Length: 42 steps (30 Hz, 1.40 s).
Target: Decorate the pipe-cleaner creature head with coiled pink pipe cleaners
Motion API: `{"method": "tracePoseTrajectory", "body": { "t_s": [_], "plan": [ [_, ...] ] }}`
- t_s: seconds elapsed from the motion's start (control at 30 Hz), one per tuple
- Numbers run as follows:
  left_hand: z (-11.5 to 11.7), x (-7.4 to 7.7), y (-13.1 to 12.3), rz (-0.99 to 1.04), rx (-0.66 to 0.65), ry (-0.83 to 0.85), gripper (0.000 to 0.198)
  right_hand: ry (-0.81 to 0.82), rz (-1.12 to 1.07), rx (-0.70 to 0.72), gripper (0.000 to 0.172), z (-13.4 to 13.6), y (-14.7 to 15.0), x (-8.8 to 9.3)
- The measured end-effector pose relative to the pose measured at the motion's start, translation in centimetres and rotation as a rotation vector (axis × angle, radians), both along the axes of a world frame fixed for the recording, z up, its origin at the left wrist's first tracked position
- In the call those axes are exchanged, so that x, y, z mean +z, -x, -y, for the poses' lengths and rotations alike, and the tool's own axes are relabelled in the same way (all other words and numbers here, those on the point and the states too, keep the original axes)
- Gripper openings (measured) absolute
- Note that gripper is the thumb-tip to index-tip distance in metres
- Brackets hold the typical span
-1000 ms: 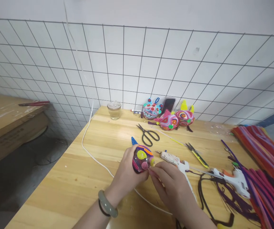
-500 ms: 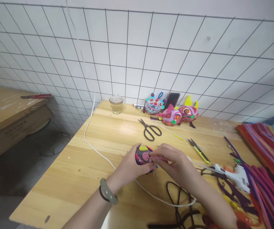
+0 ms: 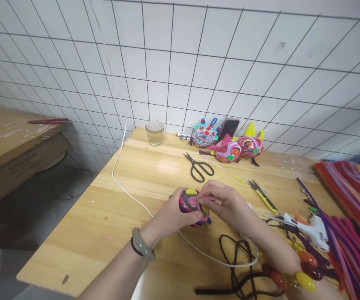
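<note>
My left hand (image 3: 172,214) is wrapped round a dark ball-shaped ornament (image 3: 186,205) covered in coloured cord, tilting its patterned face upward. A pink coil and yellow patches show on that face. Between the thumb and fingers of my right hand (image 3: 219,200) is a thin pink cord (image 3: 210,197), pressed against the ornament beside the coil. Part of the ornament is hidden by my fingers. Beyond my hands lie black-handled scissors (image 3: 197,167), blades pointing away.
Three finished-looking ornaments (image 3: 228,151) stand by the tiled wall near a glass cup (image 3: 154,134). Yellow thread snips (image 3: 263,196), a white glue gun (image 3: 313,230) and striped cords (image 3: 351,241) lie right. A white cable (image 3: 132,193) and black cord (image 3: 236,266) cross the table.
The camera view has shifted slightly. My right fingers have moved in closer to the pink coil, still pinching the cord. The ornament has turned a little in my left hand.
</note>
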<state>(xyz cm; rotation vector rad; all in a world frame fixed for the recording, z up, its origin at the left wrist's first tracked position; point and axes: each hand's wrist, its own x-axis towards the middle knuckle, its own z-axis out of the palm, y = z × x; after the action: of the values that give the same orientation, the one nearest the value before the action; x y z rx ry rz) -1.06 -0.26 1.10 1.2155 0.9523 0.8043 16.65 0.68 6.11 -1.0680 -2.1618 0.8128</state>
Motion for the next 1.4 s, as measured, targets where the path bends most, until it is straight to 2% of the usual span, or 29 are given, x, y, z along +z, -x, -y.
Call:
{"method": "tracePoseTrajectory", "body": {
  "t_s": [0.13,0.27,0.57,0.73,0.93,1.2,1.3,1.4],
  "plan": [
    [-0.1,0.3,0.3,0.089,-0.05,0.009,0.057,-0.005,-0.033,-0.011,0.011,0.0,-0.1,-0.3],
    [-0.2,0.8,0.4,0.105,-0.076,-0.023,0.054,-0.012,-0.023,-0.021,0.012,0.2,-0.3,-0.4],
    [-0.2,1.1,0.2,0.042,-0.02,-0.065,0.043,-0.08,0.002,-0.061,0.013,0.6,0.3,-0.5],
    [-0.1,1.0,0.1,0.035,0.038,-0.066,0.04,-0.114,-0.015,-0.036,0.015,1.0,0.3,-0.2],
    [-0.1,1.0,0.3,0.105,0.056,-0.061,0.045,-0.122,-0.019,-0.098,0.012,1.1,-0.4,0.2],
    [-0.1,1.4,0.3,0.157,0.09,-0.041,0.047,-0.148,0.09,0.01,0.019,1.3,-1.5,0.6],
    [0.0,1.4,0.2,0.193,0.086,-0.043,0.049,-0.121,0.042,0.005,0.018,1.4,-1.7,0.8],
    [0.0,1.3,0.1,0.192,0.074,-0.05,0.05,-0.06,-0.04,-0.057,0.015,1.3,-1.5,0.8]
  ]
}}
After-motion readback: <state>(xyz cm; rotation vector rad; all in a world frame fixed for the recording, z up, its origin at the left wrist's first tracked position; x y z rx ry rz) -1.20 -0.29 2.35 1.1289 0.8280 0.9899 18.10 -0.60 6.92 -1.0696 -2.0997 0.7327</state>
